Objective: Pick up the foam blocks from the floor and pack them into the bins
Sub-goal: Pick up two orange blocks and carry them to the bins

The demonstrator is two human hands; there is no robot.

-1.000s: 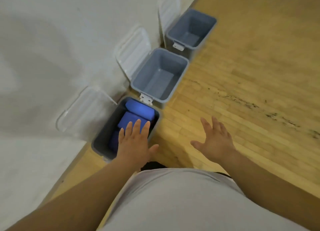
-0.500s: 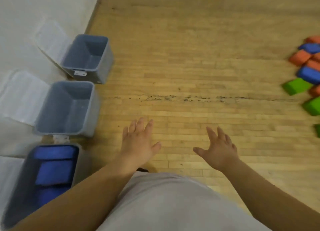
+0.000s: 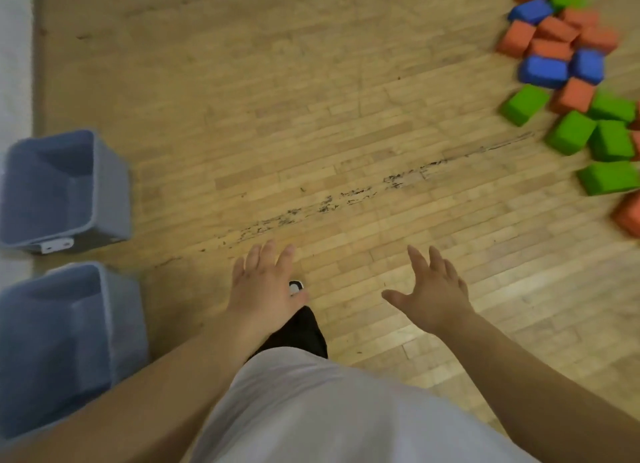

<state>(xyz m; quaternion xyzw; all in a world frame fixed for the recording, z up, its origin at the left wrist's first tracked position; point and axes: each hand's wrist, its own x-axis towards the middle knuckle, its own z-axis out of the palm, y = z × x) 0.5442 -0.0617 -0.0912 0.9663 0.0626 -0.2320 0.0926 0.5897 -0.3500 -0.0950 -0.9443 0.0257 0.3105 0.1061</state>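
Note:
A pile of foam blocks lies on the wooden floor at the upper right: orange blocks (image 3: pixel 516 38), blue blocks (image 3: pixel 543 71) and green blocks (image 3: pixel 524 104). Two grey bins stand at the left edge, the far bin (image 3: pixel 104 185) and the near bin (image 3: pixel 121 324), both showing bare insides. My left hand (image 3: pixel 263 289) and my right hand (image 3: pixel 433 292) hover over the floor in the lower middle, fingers spread, holding nothing, far from both the pile and the bins.
A white wall (image 3: pixel 14 46) runs along the left edge behind the bins. My dark trouser leg and shoe tip (image 3: pixel 296 286) show under my left hand. A dark scuff line (image 3: pixel 329 202) crosses the floor.
The view has swung to the right: the bin with blue blocks has left the frame and much more of the block pile shows. Both hands stay spread and hold nothing.

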